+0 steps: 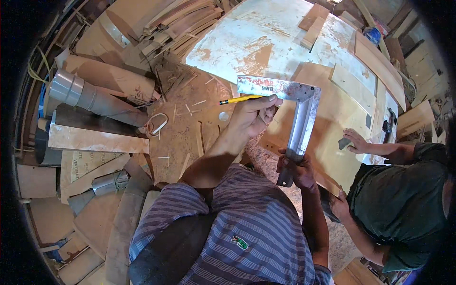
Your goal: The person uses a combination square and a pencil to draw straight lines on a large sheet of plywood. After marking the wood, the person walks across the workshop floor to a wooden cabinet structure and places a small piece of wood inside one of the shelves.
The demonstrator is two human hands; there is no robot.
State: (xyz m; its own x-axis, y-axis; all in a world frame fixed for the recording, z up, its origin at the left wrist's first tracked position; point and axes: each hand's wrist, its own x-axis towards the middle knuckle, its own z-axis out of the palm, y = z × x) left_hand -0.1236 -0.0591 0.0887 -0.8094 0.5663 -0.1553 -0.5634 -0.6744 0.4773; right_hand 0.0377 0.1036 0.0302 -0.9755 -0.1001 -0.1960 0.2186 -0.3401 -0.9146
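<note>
My left hand [259, 114] is closed in a pinch on a yellow pencil [240, 99], whose dark end points left. Just above the thumb lies the wide arm of an L-shaped metal try square [304, 123], its surface worn and marked with red. Whether the left fingertips touch that arm I cannot tell. My right hand [299, 170] is wrapped round the dark lower end of the square's other arm. Beneath the square, a light brown wooden board [327, 123] rests on the table, partly in shadow.
On the right a co-worker in a dark shirt [403, 209] has one hand [356, 141] on the board beside a small dark grey piece [344, 142]. Wood strips [180, 28] pile up behind the white, dusty table [228, 52]. Rolled sheets [95, 97] lie at left.
</note>
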